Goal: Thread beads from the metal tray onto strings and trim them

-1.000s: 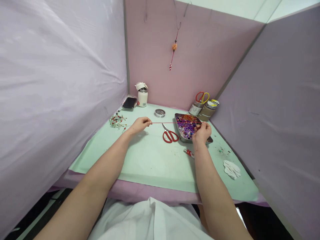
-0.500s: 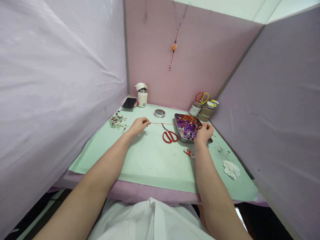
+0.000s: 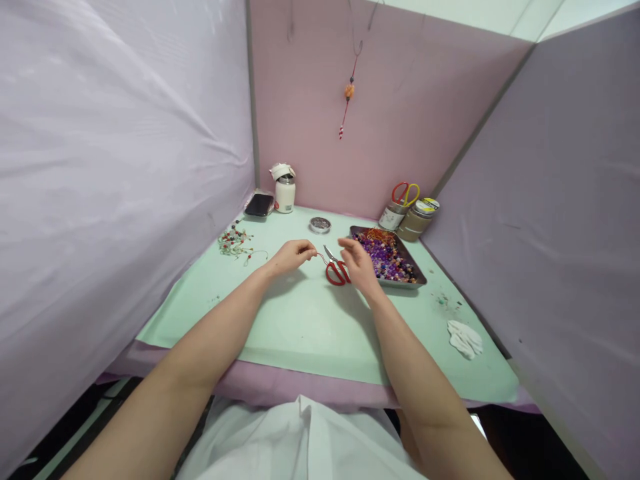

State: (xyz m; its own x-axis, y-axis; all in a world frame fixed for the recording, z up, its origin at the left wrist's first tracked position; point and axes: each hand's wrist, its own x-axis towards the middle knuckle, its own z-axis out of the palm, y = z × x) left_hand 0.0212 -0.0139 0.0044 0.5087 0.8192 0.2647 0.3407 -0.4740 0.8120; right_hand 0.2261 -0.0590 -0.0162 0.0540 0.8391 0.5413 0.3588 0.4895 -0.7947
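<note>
A pink back panel (image 3: 310,120) is standing at twelve o'clock, behind everything else. The green-covered bench (image 3: 310,333) is spreading out in front of it. On the bench, a shallow metal tray (image 3: 407,285) is sitting at two o'clock, its purple, dark and pale beads (image 3: 383,257) lying heaped beneath an orange tangle. Left of the tray, the two hands are facing each other. The right hand (image 3: 360,265) is hovering beside the tray's left edge and over part of the scissors, its fingers reaching loosely out rather than closing. The left hand (image 3: 294,256) is pinching a thin thread between thumb and fingertips. A brown jar (image 3: 414,227) and a smaller jar holding red and yellow handles (image 3: 391,217) are standing just behind the tray, while a white bottle (image 3: 285,195) is standing at eleven. A crumpled white cloth (image 3: 465,339) is lying at three, and beaded strands (image 3: 234,243) are sprawling at ten. The red-handled scissors (image 3: 335,274) are lying open at one, between the hands. A round tin (image 3: 320,226) is resting at twelve. Smallest of all, the red thread (image 3: 321,255) is curving from the left fingertips towards the scissors; its far end is probably hanging free, though it is too fine to tell.
</note>
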